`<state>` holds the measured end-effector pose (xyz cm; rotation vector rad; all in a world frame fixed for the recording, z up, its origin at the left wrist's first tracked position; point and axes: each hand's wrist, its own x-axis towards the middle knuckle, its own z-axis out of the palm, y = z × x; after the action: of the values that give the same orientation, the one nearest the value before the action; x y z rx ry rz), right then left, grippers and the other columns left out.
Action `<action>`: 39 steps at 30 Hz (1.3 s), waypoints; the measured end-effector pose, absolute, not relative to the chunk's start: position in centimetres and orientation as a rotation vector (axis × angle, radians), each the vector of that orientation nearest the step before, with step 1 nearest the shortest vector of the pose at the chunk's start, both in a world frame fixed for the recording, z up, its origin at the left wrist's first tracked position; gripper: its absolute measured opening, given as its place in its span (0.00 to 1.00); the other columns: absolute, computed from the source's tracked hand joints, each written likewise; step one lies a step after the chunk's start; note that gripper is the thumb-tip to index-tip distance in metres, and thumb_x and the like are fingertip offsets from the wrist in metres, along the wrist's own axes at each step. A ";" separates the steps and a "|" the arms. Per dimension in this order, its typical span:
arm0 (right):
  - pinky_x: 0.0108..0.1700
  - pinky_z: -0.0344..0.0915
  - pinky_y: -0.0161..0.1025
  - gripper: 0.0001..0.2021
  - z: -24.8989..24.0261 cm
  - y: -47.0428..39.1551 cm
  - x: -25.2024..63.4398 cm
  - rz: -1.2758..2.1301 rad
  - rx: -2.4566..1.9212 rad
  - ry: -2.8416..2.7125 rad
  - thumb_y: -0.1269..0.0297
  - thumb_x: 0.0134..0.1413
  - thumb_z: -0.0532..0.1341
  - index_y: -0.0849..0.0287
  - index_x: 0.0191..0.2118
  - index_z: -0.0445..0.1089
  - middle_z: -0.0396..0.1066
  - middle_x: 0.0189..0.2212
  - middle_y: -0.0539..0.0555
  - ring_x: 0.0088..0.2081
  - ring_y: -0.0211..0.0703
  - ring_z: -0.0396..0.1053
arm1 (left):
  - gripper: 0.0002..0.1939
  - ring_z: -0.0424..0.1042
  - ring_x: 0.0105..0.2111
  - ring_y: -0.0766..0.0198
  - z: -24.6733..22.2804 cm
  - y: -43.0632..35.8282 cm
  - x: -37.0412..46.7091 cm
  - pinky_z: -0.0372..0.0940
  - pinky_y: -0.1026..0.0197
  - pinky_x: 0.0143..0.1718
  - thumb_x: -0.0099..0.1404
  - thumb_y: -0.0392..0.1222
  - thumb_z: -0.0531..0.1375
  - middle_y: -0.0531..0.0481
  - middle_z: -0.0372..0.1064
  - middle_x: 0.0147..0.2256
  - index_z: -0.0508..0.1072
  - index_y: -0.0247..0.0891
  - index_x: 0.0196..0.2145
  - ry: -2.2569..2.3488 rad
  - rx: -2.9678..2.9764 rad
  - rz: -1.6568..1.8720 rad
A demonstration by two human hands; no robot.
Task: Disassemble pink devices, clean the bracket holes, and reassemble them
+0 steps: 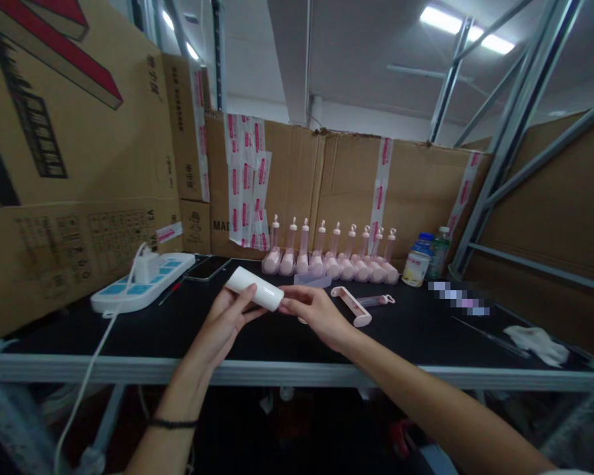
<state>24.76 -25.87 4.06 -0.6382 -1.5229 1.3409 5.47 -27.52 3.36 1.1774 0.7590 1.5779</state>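
A glossy white cylinder point(255, 288) is held tilted above the black tabletop, its right end lower. My left hand point(230, 318) is wrapped round its underside, with the thumb on the front. My right hand point(317, 313) has its fingers pinched at the cylinder's right end; whatever small part they hold is hidden. Just behind my right hand lies a translucent purple piece point(313, 278). To its right rest a pale pink bracket-shaped part point(351, 307) and a clear pinkish tube with a ring end point(375, 301).
Several pink devices with upright tubes point(332, 265) line the back. A white power strip point(143, 284) and a phone point(208, 268) lie left. Bottles point(418, 261), a thin metal tool point(492, 337) and a white cloth point(537, 344) are at right. Cardboard walls surround the table.
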 end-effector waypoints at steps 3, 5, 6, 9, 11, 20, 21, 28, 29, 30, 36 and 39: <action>0.57 0.68 0.46 0.20 3.9 -25.8 24.9 1.340 -0.653 -1.502 0.62 0.44 0.72 0.59 0.46 0.79 0.80 0.42 0.53 0.46 0.47 0.77 | 0.19 0.75 0.54 0.49 3.4 -27.5 5.6 0.75 0.44 0.52 0.64 0.48 0.68 0.44 0.75 0.50 0.71 0.39 0.49 0.760 1.175 1.563; 0.56 0.69 0.46 0.19 3.8 -25.7 24.9 1.344 -0.669 -1.482 0.62 0.43 0.72 0.58 0.45 0.79 0.80 0.41 0.52 0.45 0.47 0.77 | 0.19 0.76 0.52 0.50 3.5 -27.5 5.6 0.76 0.46 0.51 0.64 0.47 0.68 0.44 0.76 0.50 0.71 0.39 0.49 0.767 1.149 1.552; 0.56 0.69 0.45 0.19 3.7 -25.7 24.9 1.350 -0.677 -1.469 0.62 0.43 0.72 0.58 0.45 0.79 0.80 0.40 0.52 0.45 0.47 0.77 | 0.19 0.77 0.51 0.51 3.6 -27.5 5.6 0.76 0.47 0.50 0.63 0.46 0.68 0.44 0.76 0.49 0.71 0.39 0.49 0.766 1.129 1.550; 0.55 0.70 0.45 0.18 3.5 -25.8 24.8 1.372 -0.679 -1.402 0.62 0.43 0.73 0.59 0.42 0.78 0.80 0.39 0.52 0.44 0.46 0.77 | 0.16 0.78 0.47 0.53 3.7 -27.5 5.5 0.77 0.48 0.47 0.64 0.44 0.68 0.46 0.76 0.47 0.72 0.39 0.47 0.742 1.054 1.563; 0.55 0.70 0.44 0.17 3.4 -26.0 24.8 1.387 -0.668 -1.369 0.61 0.42 0.73 0.60 0.41 0.78 0.79 0.38 0.52 0.44 0.45 0.77 | 0.15 0.78 0.45 0.55 3.8 -27.4 5.4 0.78 0.49 0.45 0.64 0.44 0.68 0.47 0.76 0.46 0.72 0.39 0.46 0.740 1.007 1.581; 0.49 0.71 0.45 0.11 2.0 -27.3 26.9 0.879 -0.790 -1.858 0.63 0.51 0.69 0.58 0.40 0.71 0.79 0.39 0.54 0.42 0.47 0.77 | 0.27 0.76 0.49 0.49 2.9 -26.4 4.8 0.74 0.52 0.43 0.59 0.53 0.69 0.44 0.75 0.46 0.70 0.40 0.52 1.118 1.428 1.699; 0.48 0.71 0.45 0.10 1.8 -27.7 27.1 0.768 -0.811 -1.938 0.65 0.52 0.68 0.57 0.40 0.71 0.79 0.38 0.53 0.41 0.46 0.76 | 0.27 0.76 0.48 0.49 2.8 -26.4 4.7 0.73 0.52 0.44 0.59 0.54 0.69 0.45 0.75 0.45 0.70 0.40 0.51 1.201 1.536 1.702; 0.50 0.69 0.46 0.14 1.5 -29.4 28.3 0.350 -1.006 -2.127 0.67 0.55 0.67 0.56 0.47 0.69 0.75 0.44 0.56 0.46 0.49 0.73 | 0.20 0.78 0.40 0.48 3.0 -27.1 4.5 0.68 0.54 0.43 0.58 0.56 0.66 0.48 0.78 0.38 0.72 0.44 0.44 1.587 1.901 1.502; 0.51 0.68 0.46 0.16 1.7 -29.5 28.4 0.307 -1.011 -2.143 0.66 0.55 0.67 0.57 0.49 0.69 0.75 0.46 0.57 0.48 0.50 0.72 | 0.21 0.78 0.41 0.48 3.1 -27.2 4.6 0.68 0.54 0.43 0.59 0.56 0.65 0.47 0.79 0.39 0.71 0.43 0.45 1.619 1.917 1.466; 0.52 0.68 0.47 0.17 2.0 -29.6 28.5 0.275 -1.010 -2.166 0.66 0.55 0.68 0.57 0.51 0.69 0.74 0.47 0.57 0.49 0.50 0.71 | 0.21 0.78 0.41 0.48 3.1 -27.3 4.7 0.68 0.54 0.43 0.60 0.56 0.64 0.47 0.79 0.40 0.71 0.43 0.46 1.650 1.933 1.434; 0.53 0.67 0.49 0.29 3.0 -29.0 28.5 0.304 -0.989 -2.291 0.61 0.53 0.72 0.54 0.60 0.67 0.75 0.51 0.55 0.51 0.52 0.68 | 0.22 0.79 0.44 0.47 3.0 -27.1 4.7 0.69 0.52 0.43 0.62 0.57 0.61 0.44 0.79 0.43 0.70 0.42 0.48 1.700 1.978 1.347; 0.52 0.66 0.48 0.28 2.8 -28.5 27.9 0.336 -0.984 -2.315 0.61 0.55 0.71 0.54 0.60 0.67 0.76 0.48 0.54 0.50 0.51 0.68 | 0.22 0.79 0.44 0.46 2.8 -27.0 4.6 0.69 0.52 0.43 0.63 0.57 0.60 0.43 0.79 0.43 0.69 0.41 0.49 1.680 1.990 1.318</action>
<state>27.89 -28.53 2.79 -0.9835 -2.3145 0.3364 4.62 -26.97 2.77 1.9904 1.6800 1.3182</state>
